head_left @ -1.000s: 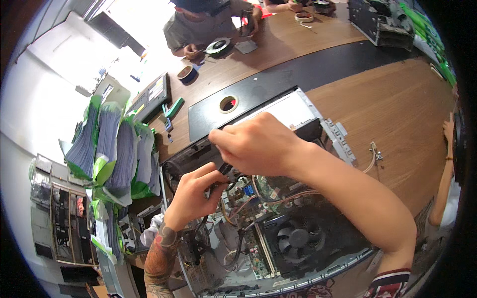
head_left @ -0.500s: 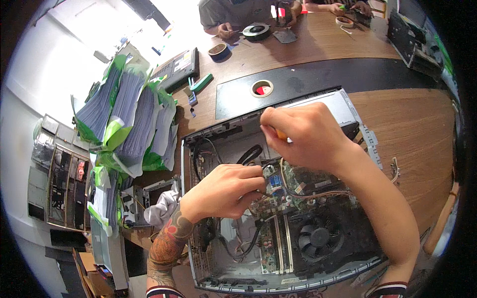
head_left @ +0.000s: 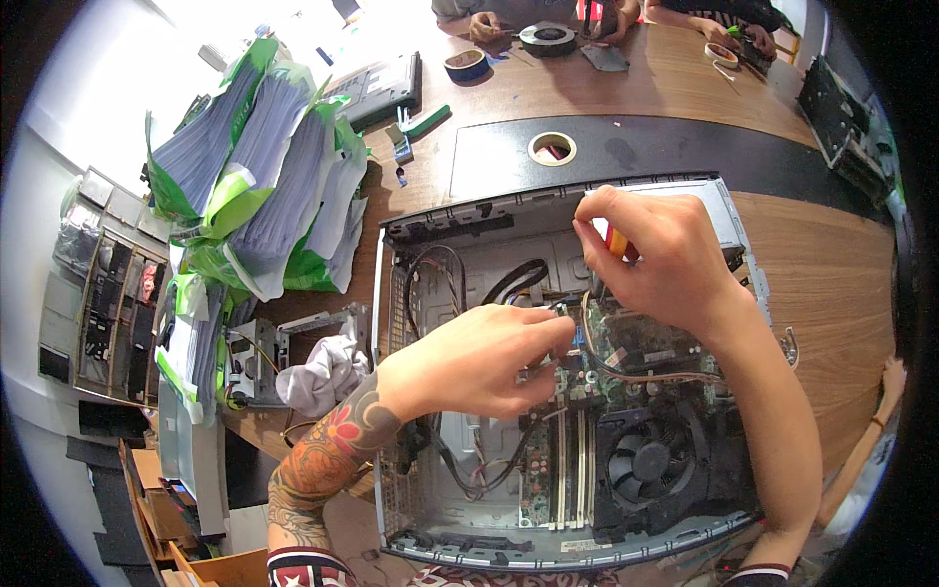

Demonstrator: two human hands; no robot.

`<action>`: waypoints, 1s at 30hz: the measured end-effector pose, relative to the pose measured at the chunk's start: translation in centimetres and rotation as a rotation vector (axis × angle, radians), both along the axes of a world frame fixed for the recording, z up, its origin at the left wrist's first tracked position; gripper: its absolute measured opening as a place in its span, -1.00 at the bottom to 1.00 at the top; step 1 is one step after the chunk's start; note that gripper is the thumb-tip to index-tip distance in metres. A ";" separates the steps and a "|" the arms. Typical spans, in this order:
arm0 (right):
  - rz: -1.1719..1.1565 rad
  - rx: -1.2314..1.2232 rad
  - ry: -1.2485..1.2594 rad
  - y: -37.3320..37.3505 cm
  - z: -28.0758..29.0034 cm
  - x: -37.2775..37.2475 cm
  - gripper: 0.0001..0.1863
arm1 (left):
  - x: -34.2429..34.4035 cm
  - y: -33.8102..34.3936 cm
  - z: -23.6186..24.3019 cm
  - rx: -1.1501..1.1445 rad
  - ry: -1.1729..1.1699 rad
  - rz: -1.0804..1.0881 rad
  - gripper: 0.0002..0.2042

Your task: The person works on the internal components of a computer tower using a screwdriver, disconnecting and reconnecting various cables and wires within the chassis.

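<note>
An opened desktop computer case (head_left: 386, 489) lies in front of me, its insides facing up. My right hand (head_left: 675, 264) is closed over its far right part, wrapped round a screwdriver (head_left: 616, 241); only the yellow-and-red handle shows. Low over the middle of the circuit board (head_left: 538, 484), my left hand (head_left: 479, 362) has its fingers pinched together near the blue connectors; what they grip is hidden. Nearer me are a black cooling fan (head_left: 646, 462) and pale memory slots (head_left: 575, 470). A black cable loop (head_left: 516, 282) rises beyond my left hand.
Bundled papers in green wrapping (head_left: 264, 186) stand left of the case, with a grey cloth (head_left: 323, 377) beside a metal frame. A tape roll (head_left: 553, 149) lies beyond the case. Across the table are co-workers' hands (head_left: 484, 26); another person's arm (head_left: 875, 421) shows at right.
The view has shifted, so the case sits slightly further right. My left hand has moved in over the connectors, its fingers more bunched. More of the screwdriver handle shows; another arm appears at right.
</note>
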State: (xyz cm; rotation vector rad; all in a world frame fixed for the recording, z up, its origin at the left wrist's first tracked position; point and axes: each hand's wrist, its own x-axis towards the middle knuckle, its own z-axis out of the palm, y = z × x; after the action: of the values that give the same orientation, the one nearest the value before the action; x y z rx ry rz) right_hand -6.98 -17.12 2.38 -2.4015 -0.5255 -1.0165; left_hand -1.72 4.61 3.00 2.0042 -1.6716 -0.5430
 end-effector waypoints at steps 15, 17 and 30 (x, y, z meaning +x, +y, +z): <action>-0.010 -0.038 -0.070 -0.2 -0.4 0.2 -0.86 | -0.6 -0.7 -0.8 -0.006 -0.016 0.031 -0.86; -0.034 -0.041 -0.079 -0.5 -0.4 0.1 -0.86 | -0.8 -1.3 -0.3 0.045 -0.022 0.054 -0.87; -0.051 -0.113 -0.013 -0.6 -0.5 0.0 -0.89 | -2.0 -2.0 0.3 -0.018 -0.059 0.151 -0.73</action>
State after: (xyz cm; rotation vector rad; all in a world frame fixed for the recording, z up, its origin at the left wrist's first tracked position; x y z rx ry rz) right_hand -7.02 -17.77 1.89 -2.5209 -0.5422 -1.0500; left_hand -3.71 2.58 3.32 2.1304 -1.5366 -0.4177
